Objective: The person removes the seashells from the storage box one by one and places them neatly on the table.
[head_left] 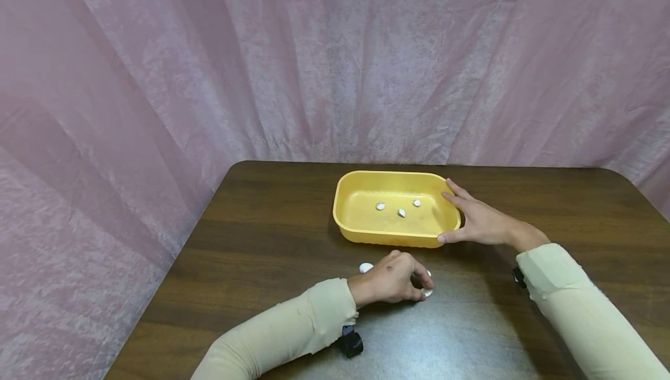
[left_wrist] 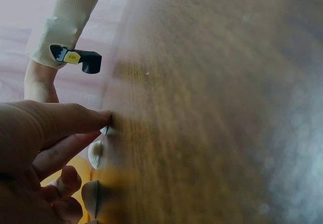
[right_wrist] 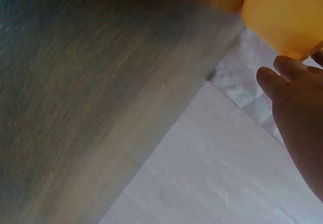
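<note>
My left hand (head_left: 392, 278) is low over the table, thumb and forefinger pinching a small white shell (head_left: 427, 293) at the wood surface. The left wrist view shows this shell only partly, under the thumb tip. Just beyond it lies a ribbed shell (left_wrist: 95, 154), and another shell (left_wrist: 90, 199) sits nearer the curled lower fingers. A white shell (head_left: 366, 267) also shows behind the left wrist. My right hand (head_left: 484, 222) holds the right end of a yellow tray (head_left: 392, 239), thumb at the near corner and fingers at the rim. Three shells (head_left: 401, 213) lie inside it, apart.
The brown wooden table (head_left: 272, 217) has rounded far corners. Behind it hangs a pink curtain (head_left: 335, 66), close to the back edge. A dark wrist camera (head_left: 352, 342) sticks out below the left cuff.
</note>
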Motion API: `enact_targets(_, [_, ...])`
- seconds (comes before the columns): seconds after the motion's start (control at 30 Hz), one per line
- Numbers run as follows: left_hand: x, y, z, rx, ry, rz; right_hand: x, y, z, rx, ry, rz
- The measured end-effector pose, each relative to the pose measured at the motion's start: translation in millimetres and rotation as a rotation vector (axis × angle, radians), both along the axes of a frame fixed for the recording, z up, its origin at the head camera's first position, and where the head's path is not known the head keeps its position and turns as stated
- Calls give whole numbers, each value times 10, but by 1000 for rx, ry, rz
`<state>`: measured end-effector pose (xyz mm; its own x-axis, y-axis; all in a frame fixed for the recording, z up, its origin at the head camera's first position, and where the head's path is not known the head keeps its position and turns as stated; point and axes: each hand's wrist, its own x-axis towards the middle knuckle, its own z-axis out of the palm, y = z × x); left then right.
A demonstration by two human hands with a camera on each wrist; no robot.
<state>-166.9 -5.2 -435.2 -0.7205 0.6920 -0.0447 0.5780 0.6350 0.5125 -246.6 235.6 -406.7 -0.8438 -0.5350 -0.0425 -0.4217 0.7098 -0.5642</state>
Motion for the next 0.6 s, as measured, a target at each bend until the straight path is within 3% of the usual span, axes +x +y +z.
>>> enact_targets(0.23, [11,12,29,17,-4,-6,7,-5,8,0,0,3])
enact_targets(0.37, [-35,-9,136,78,-29,-9,8,-4,15,-4,8,8])
enact_targets(0.6, [-197,-146,364,223,-179,71,4,-10,-12,3,22,3])
